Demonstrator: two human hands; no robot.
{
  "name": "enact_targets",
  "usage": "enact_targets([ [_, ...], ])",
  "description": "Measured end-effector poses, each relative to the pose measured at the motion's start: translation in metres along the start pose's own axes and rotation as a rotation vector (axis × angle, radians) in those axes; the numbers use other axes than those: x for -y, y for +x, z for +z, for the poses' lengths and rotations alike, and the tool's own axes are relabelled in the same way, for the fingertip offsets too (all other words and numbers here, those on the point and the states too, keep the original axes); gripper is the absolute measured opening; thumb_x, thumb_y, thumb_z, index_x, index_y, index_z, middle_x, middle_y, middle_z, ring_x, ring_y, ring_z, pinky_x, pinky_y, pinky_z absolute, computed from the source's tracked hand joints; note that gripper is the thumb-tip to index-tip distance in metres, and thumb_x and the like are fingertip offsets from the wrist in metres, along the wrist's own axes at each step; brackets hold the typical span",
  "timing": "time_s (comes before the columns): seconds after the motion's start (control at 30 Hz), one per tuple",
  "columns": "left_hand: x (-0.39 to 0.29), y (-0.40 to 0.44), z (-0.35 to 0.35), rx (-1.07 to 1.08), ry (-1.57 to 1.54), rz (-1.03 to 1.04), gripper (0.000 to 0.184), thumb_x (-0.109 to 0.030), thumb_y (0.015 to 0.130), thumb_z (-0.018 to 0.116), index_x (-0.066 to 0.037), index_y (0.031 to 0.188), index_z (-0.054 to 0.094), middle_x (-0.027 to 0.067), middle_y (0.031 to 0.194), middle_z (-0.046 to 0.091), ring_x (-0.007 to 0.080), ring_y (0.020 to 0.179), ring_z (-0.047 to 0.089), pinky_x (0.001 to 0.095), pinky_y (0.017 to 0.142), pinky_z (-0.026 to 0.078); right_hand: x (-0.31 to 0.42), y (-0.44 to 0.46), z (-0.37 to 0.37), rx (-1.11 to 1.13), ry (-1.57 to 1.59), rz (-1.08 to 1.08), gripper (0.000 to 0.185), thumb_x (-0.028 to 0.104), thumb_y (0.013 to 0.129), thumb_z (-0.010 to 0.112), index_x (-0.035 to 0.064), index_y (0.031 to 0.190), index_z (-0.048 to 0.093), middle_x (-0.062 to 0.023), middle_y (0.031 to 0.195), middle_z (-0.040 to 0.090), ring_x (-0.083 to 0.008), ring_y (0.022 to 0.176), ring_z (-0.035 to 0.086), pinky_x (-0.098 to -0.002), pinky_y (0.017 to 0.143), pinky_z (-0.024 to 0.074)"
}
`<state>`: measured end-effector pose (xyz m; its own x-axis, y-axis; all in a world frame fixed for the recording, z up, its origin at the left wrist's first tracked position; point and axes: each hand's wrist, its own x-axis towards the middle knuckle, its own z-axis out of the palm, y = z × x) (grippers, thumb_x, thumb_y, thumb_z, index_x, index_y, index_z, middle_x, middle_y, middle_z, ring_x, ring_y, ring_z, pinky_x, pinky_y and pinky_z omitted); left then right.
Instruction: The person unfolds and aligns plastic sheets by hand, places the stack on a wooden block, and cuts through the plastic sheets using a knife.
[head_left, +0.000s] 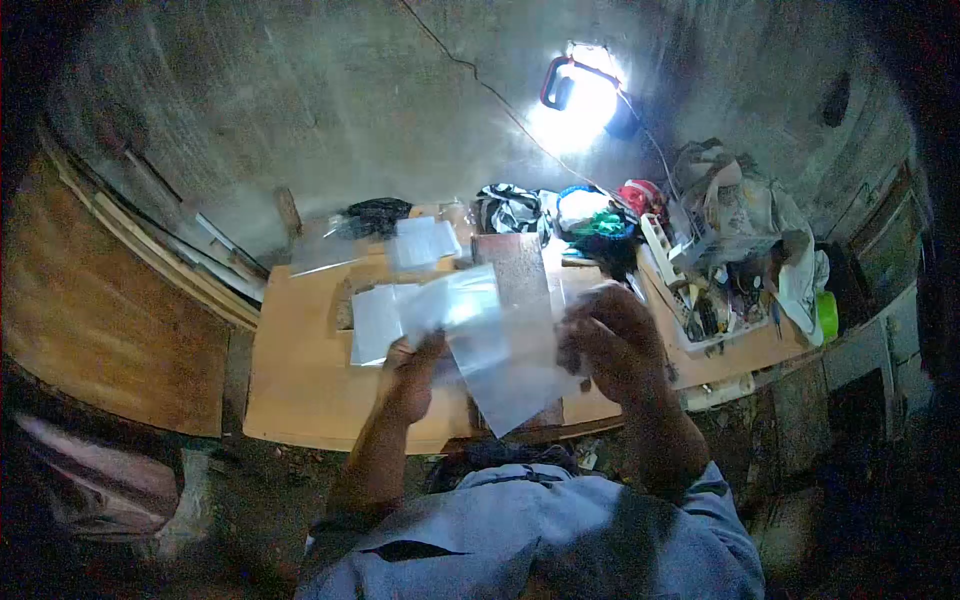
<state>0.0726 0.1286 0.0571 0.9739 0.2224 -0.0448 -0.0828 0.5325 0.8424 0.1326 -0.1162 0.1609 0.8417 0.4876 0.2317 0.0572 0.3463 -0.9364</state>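
A translucent plastic sheet or bag (pixel 510 385) hangs in front of me over the table, with a bright reflection on its upper part. It may be more than one layer; blur hides this. My left hand (pixel 410 378) is closed on its left edge, thumb upward. At the right edge of the plastic is my right hand (pixel 618 345), smeared by motion, its fingers curled together; what they pinch cannot be made out. Beyond my left hand lies a stack of white or clear sheets (pixel 375 335). Another pale stack (pixel 424 243) lies farther back.
Behind the plastic stands a dark board or block (pixel 510 265) on the wooden table (pixel 300 385). A white tray of tools (pixel 715 325) sits at right, near crumpled sacking (pixel 755 190). Bundled bags (pixel 515 208) line the back. A bright lamp (pixel 585 95) shines on the wall.
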Motion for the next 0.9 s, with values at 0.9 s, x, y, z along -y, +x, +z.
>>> enact_targets([
  [0.9,0.038,-0.02,0.03,0.004,0.321,-0.135,0.043,-0.034,0.09,0.056,0.0,0.116,0.053,0.0125,0.109,0.059,0.0213,0.102,0.055,0.0375,0.089,0.044,-0.092,0.001,0.036,-0.219,-0.597,-0.119,0.063,0.015,0.085,0.065,0.0094,0.128,0.019,-0.0123,0.084,0.058,-0.02,0.079,0.06,-0.0335,0.068,0.0487],
])
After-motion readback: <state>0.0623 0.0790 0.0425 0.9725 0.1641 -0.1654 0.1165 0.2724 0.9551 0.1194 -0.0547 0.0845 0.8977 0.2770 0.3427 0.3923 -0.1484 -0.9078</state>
